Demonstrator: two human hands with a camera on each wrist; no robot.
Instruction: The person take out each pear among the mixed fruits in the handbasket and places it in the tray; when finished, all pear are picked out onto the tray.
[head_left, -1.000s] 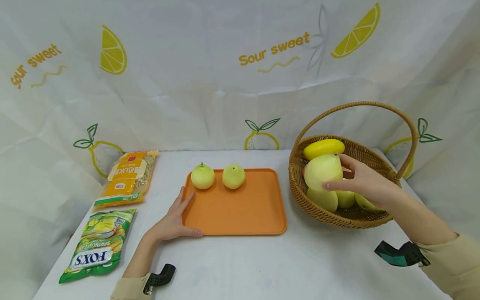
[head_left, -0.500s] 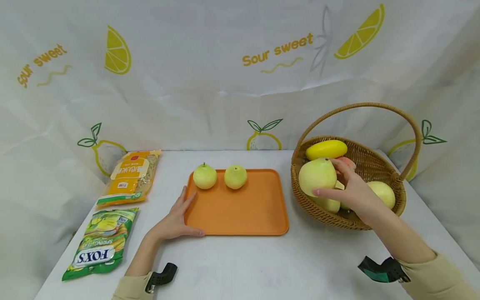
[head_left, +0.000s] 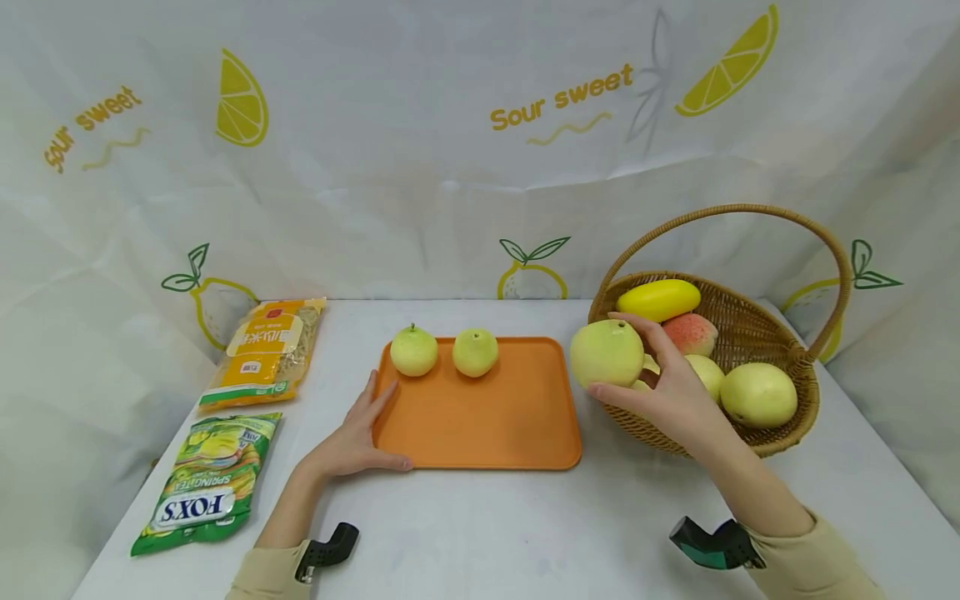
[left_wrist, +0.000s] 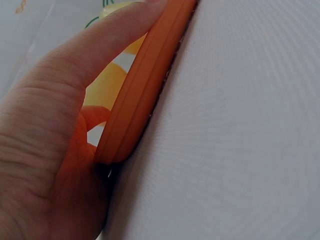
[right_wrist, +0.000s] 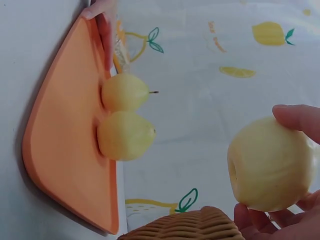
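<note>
My right hand (head_left: pixel 663 383) grips a round, pale yellow-green pear (head_left: pixel 606 354) between thumb and fingers, over the left rim of the wicker basket (head_left: pixel 806 408). In the right wrist view, that pear (right_wrist: pixel 270 165) is raised off the basket. On the orange tray (head_left: pixel 480 425), two similar pears, one on the left (head_left: pixel 413 351) and one on the right (head_left: pixel 475 352), stand along the far edge. My left hand (head_left: pixel 352 437) rests at the tray's near left corner, fingers spread along the left rim and thumb on the front rim.
Inside the basket are a yellow oblong fruit (head_left: pixel 658 300), a reddish peach (head_left: pixel 690 335) and more pears (head_left: pixel 759 395). Its tall handle (head_left: pixel 738 208) arches above. An orange grain bag (head_left: pixel 262 354) and a green FOX'S bag (head_left: pixel 210 479) lie left on the white table (head_left: pixel 480 533).
My right hand has carried the pear leftward from inside the basket to its left rim, uncovering the peach and other pears. The left hand stays at the tray's corner.
</note>
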